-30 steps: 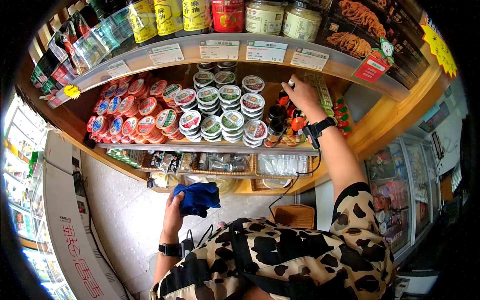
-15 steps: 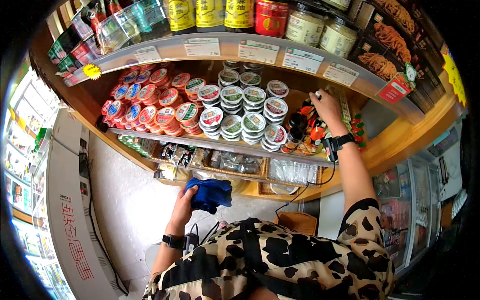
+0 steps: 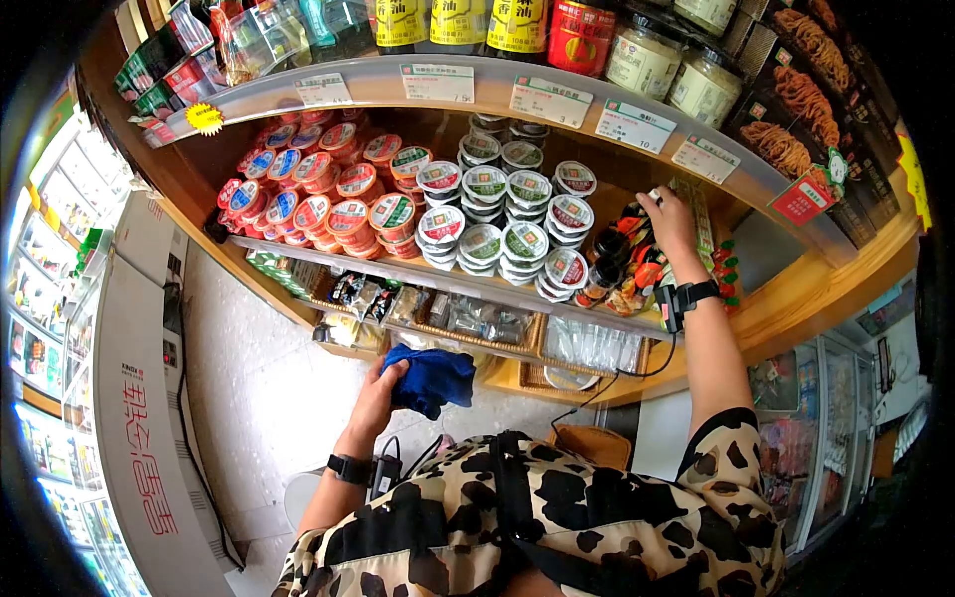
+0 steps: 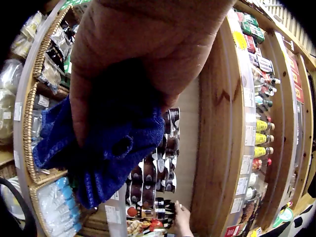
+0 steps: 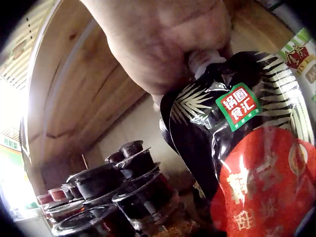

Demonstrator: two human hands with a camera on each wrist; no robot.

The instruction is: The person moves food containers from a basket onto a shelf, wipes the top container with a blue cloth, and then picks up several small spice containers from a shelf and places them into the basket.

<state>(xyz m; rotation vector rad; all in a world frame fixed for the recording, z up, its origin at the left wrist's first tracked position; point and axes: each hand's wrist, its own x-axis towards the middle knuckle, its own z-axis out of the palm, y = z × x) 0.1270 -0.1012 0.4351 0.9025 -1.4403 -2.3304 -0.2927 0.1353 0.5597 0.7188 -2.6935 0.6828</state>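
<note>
My right hand (image 3: 671,227) reaches into the shelf, fingers curled round the white cap (image 5: 203,63) of a black-and-red spouted sauce pouch (image 5: 242,163). The pouch stands upright below the palm in the right wrist view. Beside it in the head view are dark-lidded jars (image 3: 609,244) and stacked sealed cups (image 3: 525,242) with green or red lids. Low in front of the shelf, my left hand (image 3: 373,398) grips a bunched blue cloth (image 3: 433,381). In the left wrist view the cloth (image 4: 118,148) hangs from the fingers, its upper part in shadow.
Red-orange tubs (image 3: 348,219) fill the shelf's left side. Above, a ledge with price tags (image 3: 438,84) carries bottles and jars (image 3: 645,62). Wicker baskets (image 3: 537,338) of packets sit below. A white freezer (image 3: 129,398) stands left, and a cable (image 3: 652,370) trails from the right wrist.
The head view has swung, so the shelf sits further right in it. My right hand has come slightly down toward the shelf's front with the cap. The left hand still grips the cloth.
</note>
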